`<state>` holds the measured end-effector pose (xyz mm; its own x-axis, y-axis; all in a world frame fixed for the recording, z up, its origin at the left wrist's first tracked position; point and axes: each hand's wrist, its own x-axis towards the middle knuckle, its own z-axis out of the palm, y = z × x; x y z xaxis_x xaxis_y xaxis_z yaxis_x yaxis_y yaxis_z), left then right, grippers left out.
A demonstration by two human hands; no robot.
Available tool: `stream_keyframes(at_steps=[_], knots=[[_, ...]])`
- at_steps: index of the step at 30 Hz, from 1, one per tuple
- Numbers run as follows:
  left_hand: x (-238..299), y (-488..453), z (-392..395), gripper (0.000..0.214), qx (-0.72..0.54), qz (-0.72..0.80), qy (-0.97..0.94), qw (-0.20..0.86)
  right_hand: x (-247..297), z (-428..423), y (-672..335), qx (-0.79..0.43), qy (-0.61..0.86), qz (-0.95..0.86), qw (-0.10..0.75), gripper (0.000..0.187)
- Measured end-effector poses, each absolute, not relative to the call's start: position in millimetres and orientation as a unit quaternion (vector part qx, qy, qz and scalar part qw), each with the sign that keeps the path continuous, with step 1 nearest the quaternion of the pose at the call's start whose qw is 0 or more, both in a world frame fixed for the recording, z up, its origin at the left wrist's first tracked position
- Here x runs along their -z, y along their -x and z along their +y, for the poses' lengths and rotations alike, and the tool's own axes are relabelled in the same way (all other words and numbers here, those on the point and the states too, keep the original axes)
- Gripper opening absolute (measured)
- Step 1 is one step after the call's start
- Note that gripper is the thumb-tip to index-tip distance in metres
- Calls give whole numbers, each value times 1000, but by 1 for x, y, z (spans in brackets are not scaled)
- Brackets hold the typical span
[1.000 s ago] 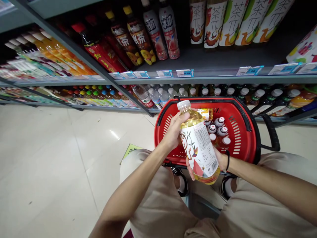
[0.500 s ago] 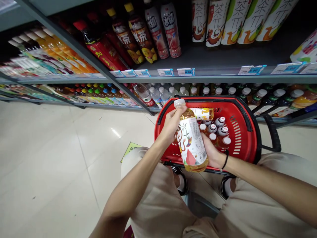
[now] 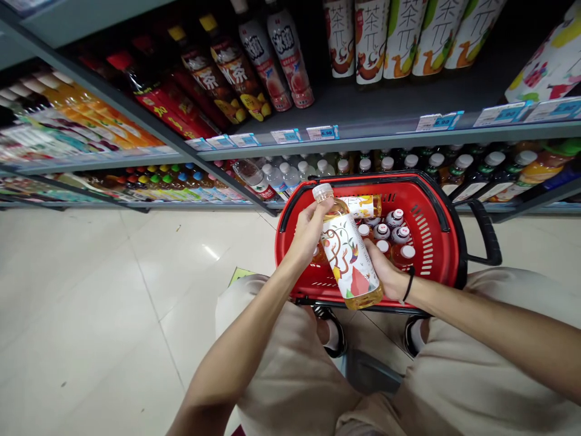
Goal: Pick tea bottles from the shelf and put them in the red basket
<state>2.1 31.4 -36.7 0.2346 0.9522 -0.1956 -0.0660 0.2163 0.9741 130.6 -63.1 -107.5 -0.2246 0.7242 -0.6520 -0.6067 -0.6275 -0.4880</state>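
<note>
A large tea bottle [image 3: 348,257] with amber drink, a white cap and a white illustrated label is tilted above the red shopping basket [image 3: 295,242]. My left hand [image 3: 308,230] grips its neck, thumb just below the cap. Around the lower right side of the bottle, my right hand [image 3: 385,271] is closed, its fingers partly hidden behind. Inside the basket, several small bottles with white caps [image 3: 400,234] stand together. Another tea bottle [image 3: 362,206] lies on its side along the basket's far wall.
Behind the basket runs a drinks shelf [image 3: 363,136] with price tags. Tall tea bottles [image 3: 372,39] and peach drink bottles [image 3: 290,57] stand on it, with more bottles on the level below. The basket's black handle [image 3: 488,239] sticks out right. My knees flank the basket on the tiled floor [image 3: 91,315].
The bottle has turned in my hands, bringing more of its illustration into sight and moving the small print out of view. The camera view has shifted slightly, so the shelf appears further left.
</note>
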Motion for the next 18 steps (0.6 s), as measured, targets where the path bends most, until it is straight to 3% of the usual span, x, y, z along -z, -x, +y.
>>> stream_keyframes(at_steps=[7, 14, 18], knots=[[37, 4, 29, 40, -415, 428, -476, 646, 83, -68, -131, -854, 342, -37, 390, 51], [28, 11, 24, 48, -418, 401, -454, 676, 106, -70, -137, -921, 201, -164, 292, 74], [24, 12, 22, 46, -399, 356, -471, 701, 118, -72, -137, -944, 133, -190, 234, 79]])
